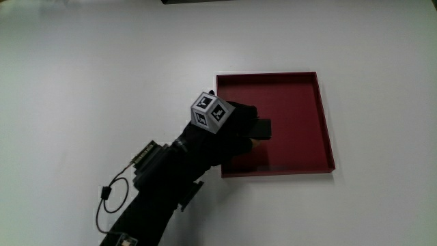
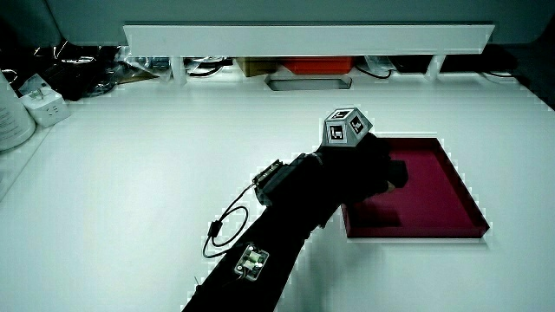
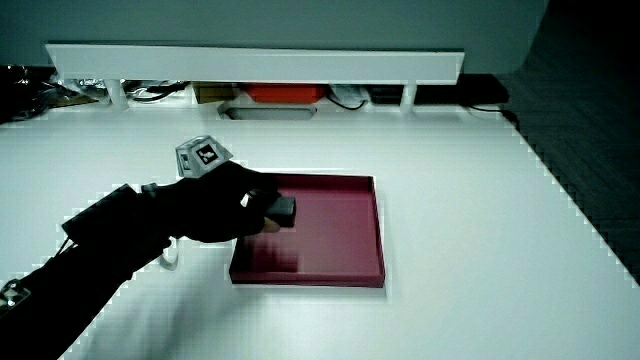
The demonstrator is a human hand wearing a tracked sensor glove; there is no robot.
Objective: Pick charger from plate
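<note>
One hand [image 1: 229, 130] grips charger [image 1: 260, 128] over red plate [image 1: 325, 119] — white table [image 1: 89, 75].

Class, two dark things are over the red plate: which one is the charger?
The charger is the small boxy block gripped by the hand; the hand itself wears a patterned cube.
</note>
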